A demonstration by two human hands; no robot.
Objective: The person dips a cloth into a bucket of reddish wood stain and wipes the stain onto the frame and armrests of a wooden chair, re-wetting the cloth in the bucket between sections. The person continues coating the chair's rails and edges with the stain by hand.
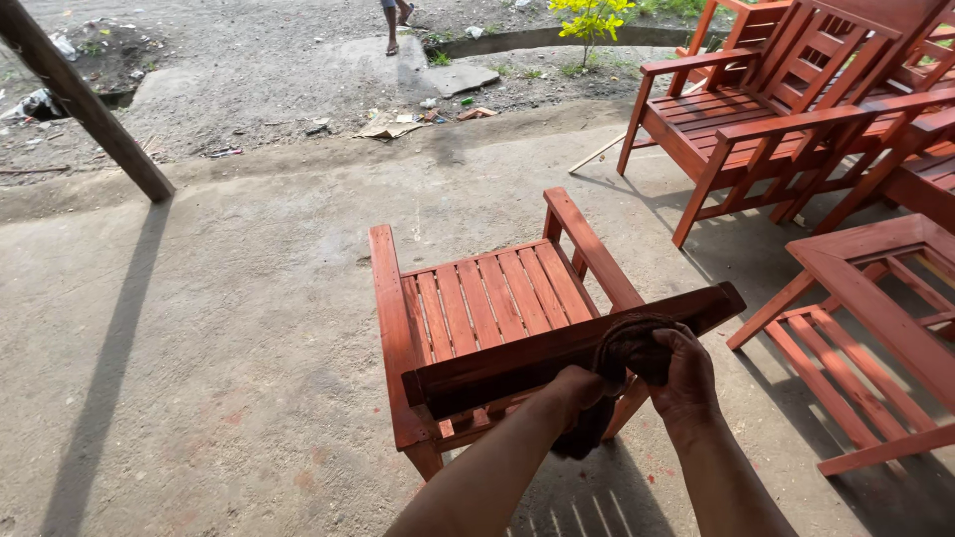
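A chair [497,318] stands on the floor [229,328] in the middle, its top rail nearest the camera. Both hands are at that rail: the left hand [575,390] just left of the right hand [681,373], with a rag [622,348] between them, lying over the rail. A table frame [865,328] stands right of the chair. Further chairs [796,109] stand behind it, far right. A post [85,104] leans at far left. A person's legs [396,22] are far behind, beyond the floor.
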